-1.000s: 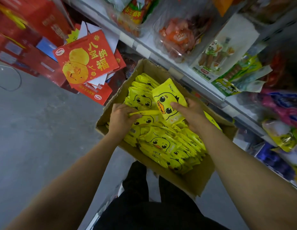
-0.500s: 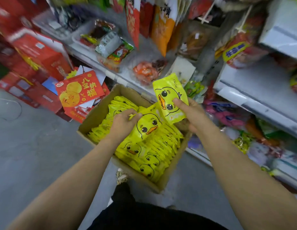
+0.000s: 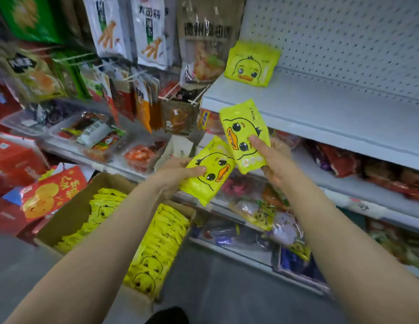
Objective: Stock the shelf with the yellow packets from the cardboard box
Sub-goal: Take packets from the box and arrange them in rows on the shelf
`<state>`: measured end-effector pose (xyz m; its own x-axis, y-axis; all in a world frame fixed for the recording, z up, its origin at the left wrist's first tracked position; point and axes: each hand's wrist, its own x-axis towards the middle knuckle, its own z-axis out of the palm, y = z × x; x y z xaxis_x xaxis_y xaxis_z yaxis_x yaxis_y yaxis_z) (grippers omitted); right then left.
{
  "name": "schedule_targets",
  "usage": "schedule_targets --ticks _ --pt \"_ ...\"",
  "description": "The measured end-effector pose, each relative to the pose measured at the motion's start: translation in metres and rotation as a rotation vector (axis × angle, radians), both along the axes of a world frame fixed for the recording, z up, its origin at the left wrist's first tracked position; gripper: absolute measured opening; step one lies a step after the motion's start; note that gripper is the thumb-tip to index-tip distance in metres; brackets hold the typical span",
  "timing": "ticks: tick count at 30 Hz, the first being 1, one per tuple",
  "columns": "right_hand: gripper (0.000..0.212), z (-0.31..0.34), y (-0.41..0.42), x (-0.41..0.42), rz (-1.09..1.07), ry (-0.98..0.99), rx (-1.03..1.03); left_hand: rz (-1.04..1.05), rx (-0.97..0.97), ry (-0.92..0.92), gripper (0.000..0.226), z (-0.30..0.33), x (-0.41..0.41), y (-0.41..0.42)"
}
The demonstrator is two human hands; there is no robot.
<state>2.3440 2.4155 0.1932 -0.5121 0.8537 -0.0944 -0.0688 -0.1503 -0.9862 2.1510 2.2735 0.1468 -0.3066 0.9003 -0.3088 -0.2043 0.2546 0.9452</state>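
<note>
Yellow packets (image 3: 244,136) held before white shelf (image 3: 321,106) — grey floor (image 3: 215,288) below.

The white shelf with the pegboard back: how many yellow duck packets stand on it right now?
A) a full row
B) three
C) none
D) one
D: a single yellow duck packet leans against the pegboard on the white shelf; the other two are in the left hand and right hand.

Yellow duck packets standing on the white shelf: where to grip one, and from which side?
Judging by pose, take the yellow duck packets by the crimped top edge, coming from the front and above. They stand leaning against the white pegboard back panel on the white metal shelf, so the back is blocked, and hanging snack bags crowd their left.
</note>
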Motion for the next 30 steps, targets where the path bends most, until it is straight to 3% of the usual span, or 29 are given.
schedule_targets --ticks 5,9,12,15,17,24,30 --pt "0.037 0.037 0.029 0.020 -0.065 0.098 0.065 -0.093 0.028 0.175 0.025 0.056 0.007 0.049" --pt "0.028 0.054 0.060 0.026 -0.120 0.062 0.108 -0.130 0.068 0.276 0.026 0.078 -0.005 0.095" --pt "0.035 0.067 0.089 0.025 -0.174 0.084 0.152 -0.136 0.075 0.343 0.019 0.091 -0.019 0.131" --pt "0.025 0.081 0.119 0.023 -0.190 0.085 0.183 -0.153 0.080 0.400 0.028 0.106 -0.040 0.171" --pt "0.030 0.090 0.140 0.018 -0.199 0.087 0.193 -0.157 0.096 0.471 0.036 0.118 -0.056 0.203" --pt "0.021 0.104 0.196 0.002 -0.237 0.056 0.267 -0.325 0.034 0.960 0.067 0.143 -0.099 0.295" --pt "0.021 0.106 0.225 -0.003 -0.227 0.009 0.292 -0.432 0.049 1.268 0.067 0.154 -0.117 0.345"
